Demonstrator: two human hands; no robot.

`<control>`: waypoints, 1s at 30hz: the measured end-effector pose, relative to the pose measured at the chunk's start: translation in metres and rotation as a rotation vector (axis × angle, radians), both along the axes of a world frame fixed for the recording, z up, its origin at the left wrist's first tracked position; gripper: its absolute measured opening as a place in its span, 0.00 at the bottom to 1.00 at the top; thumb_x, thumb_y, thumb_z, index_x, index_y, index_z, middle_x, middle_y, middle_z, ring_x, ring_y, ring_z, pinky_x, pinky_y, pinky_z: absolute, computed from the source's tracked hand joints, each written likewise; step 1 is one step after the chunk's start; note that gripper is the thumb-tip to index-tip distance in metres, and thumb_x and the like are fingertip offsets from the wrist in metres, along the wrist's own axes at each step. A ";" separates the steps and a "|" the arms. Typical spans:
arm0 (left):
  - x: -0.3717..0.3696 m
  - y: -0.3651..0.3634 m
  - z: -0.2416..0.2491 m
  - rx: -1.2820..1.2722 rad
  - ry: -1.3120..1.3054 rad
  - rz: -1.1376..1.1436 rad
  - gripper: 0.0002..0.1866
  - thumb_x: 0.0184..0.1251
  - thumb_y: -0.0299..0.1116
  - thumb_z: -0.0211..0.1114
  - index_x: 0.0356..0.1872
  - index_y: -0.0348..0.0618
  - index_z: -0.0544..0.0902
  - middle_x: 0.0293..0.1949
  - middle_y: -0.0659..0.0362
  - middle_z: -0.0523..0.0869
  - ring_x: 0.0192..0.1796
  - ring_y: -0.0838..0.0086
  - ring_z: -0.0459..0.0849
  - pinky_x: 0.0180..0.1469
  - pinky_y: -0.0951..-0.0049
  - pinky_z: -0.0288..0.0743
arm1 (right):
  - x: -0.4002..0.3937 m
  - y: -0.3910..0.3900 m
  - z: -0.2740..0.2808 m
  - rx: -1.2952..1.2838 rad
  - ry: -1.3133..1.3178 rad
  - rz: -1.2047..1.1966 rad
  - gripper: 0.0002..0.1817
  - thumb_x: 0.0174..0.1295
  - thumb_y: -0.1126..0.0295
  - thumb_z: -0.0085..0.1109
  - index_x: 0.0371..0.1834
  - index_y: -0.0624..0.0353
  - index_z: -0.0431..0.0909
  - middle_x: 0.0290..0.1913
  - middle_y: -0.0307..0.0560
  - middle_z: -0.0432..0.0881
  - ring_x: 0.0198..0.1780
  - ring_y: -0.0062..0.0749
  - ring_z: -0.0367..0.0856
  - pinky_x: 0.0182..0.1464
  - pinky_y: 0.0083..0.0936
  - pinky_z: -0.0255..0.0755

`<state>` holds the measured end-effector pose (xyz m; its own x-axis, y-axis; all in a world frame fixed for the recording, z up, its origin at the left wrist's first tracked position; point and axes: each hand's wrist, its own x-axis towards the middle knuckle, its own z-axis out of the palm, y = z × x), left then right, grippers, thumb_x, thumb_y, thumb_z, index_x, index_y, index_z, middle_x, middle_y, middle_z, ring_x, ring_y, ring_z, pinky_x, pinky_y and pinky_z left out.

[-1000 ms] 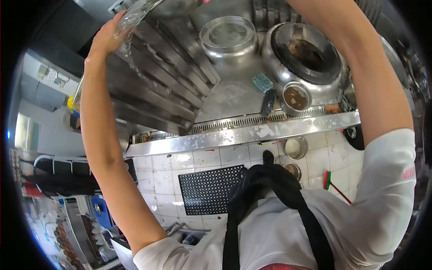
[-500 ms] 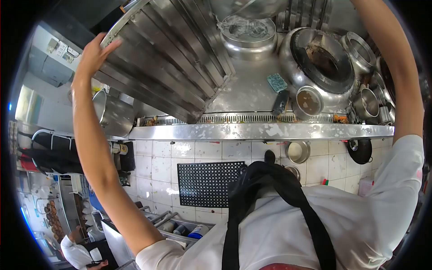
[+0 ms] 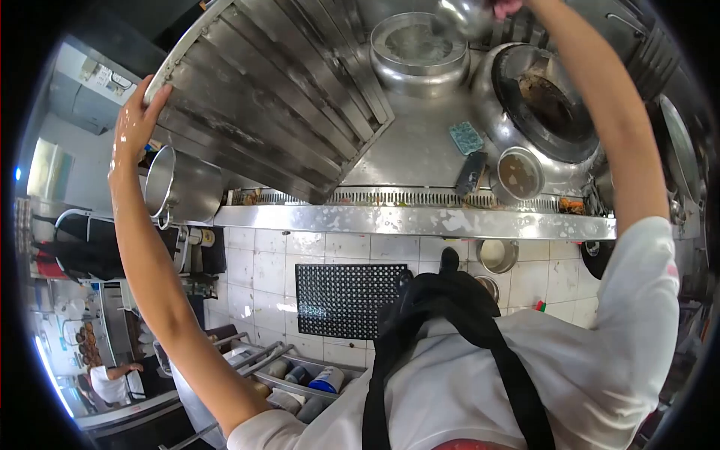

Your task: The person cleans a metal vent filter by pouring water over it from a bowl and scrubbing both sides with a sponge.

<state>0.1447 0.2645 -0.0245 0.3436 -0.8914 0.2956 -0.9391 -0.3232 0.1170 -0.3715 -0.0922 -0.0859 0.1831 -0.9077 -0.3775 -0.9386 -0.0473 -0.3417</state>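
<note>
My left hand (image 3: 137,124) is closed on the upper left edge of a large ribbed metal baffle filter (image 3: 262,97), which leans at a slant over the steel counter (image 3: 416,142). At the top edge, my right hand (image 3: 508,8) is only partly in view, closed at a shiny round metal bowl (image 3: 466,18). That bowl hangs by the right rim of a wide pot (image 3: 418,71) of cloudy water. On the counter lie a green scouring pad (image 3: 466,138) and a dark block (image 3: 471,173), beside a small pot (image 3: 517,175) of brownish liquid.
A round wok burner (image 3: 544,105) stands at the right. A slotted drain (image 3: 405,196) with food scraps runs along the counter's front. A tall pot (image 3: 184,184) stands at the left. A black rubber mat (image 3: 352,300) lies on the tiles. Another person (image 3: 111,382) is far left.
My right hand has come into view at the top, and the bowl has moved right, uncovering more of the pot. My left hand and the filter have shifted slightly left and down.
</note>
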 end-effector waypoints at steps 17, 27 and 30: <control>-0.043 0.002 -0.016 -0.161 -0.205 0.075 0.37 0.62 0.49 0.75 0.68 0.40 0.74 0.40 0.51 0.86 0.41 0.69 0.82 0.49 0.71 0.75 | 0.056 -0.157 -0.354 -0.617 -0.410 -0.161 0.38 0.65 0.71 0.58 0.74 0.66 0.48 0.64 0.73 0.72 0.59 0.62 0.80 0.59 0.50 0.79; -0.052 0.006 -0.014 -0.159 -0.249 0.109 0.43 0.53 0.61 0.77 0.66 0.46 0.76 0.43 0.50 0.87 0.44 0.63 0.85 0.50 0.66 0.76 | -0.052 -0.137 -0.222 0.128 -1.076 -0.237 0.05 0.60 0.71 0.54 0.37 0.56 0.71 0.26 0.39 0.72 0.17 0.23 0.70 0.16 0.18 0.69; -0.053 0.006 -0.012 -0.144 -0.211 0.126 0.45 0.53 0.67 0.73 0.67 0.49 0.75 0.42 0.50 0.88 0.45 0.62 0.86 0.50 0.65 0.76 | -0.081 -0.089 -0.133 0.151 -0.867 -0.080 0.05 0.59 0.71 0.54 0.38 0.56 0.72 0.25 0.37 0.75 0.15 0.22 0.73 0.15 0.18 0.69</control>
<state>0.0918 0.2709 -0.0365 0.3661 -0.7895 0.4927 -0.9012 -0.4328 -0.0239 -0.4522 -0.1811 -0.2186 0.3985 -0.8819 -0.2519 -0.3450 0.1104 -0.9321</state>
